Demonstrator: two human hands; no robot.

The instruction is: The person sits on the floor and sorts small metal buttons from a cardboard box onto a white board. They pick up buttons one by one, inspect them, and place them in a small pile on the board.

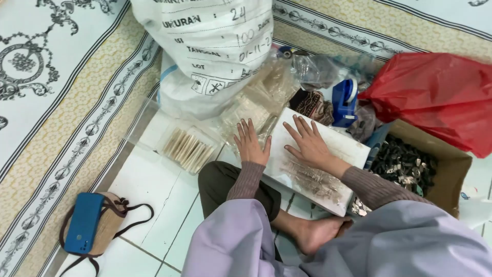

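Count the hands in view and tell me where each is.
2. The left hand lies flat on clear packets by the white board's left edge; the right hand presses flat on the board.

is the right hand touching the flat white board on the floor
Touching. The head view shows the right hand lying palm down, fingers spread, directly on the flat white board, with no gap visible.
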